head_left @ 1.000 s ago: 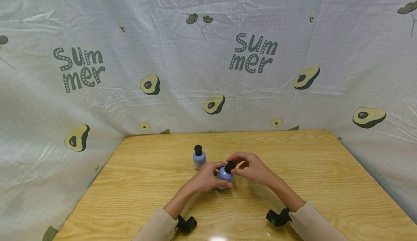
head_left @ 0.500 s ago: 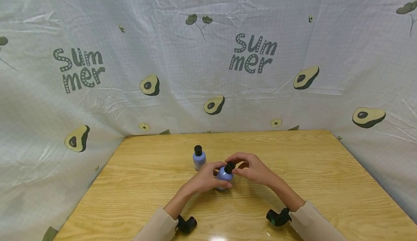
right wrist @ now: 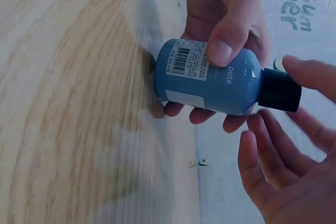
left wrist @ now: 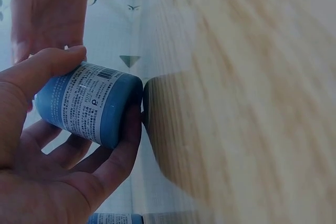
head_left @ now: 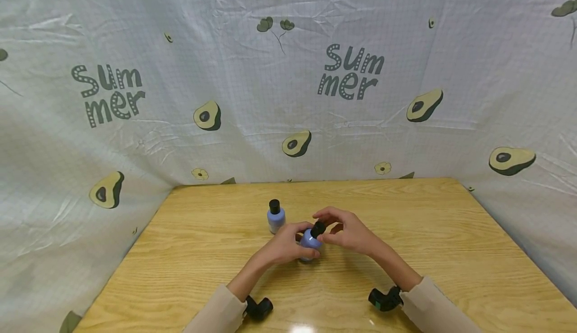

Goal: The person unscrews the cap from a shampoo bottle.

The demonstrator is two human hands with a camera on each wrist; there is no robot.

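Wooden table [head_left: 405, 233] walled in by avocado-print cloth [head_left: 288, 82]; I see both hands meeting at its middle.

My left hand [head_left: 285, 245] curls around the body of a small blue bottle [head_left: 310, 240], tilted just above the tabletop, thumb across its label. The right hand [head_left: 349, 233] has its fingertips at the bottle's black cap [head_left: 318, 229], fingers curved around it. A second blue bottle [head_left: 275, 217] stands upright close behind, to the left.

The tabletop [head_left: 405, 233] is glossy, grained wood. The held blue bottle [right wrist: 210, 77] looks like smooth plastic with a paper label and matt black cap [right wrist: 279, 90]. The backdrop [head_left: 252, 92] is creased printed cloth.
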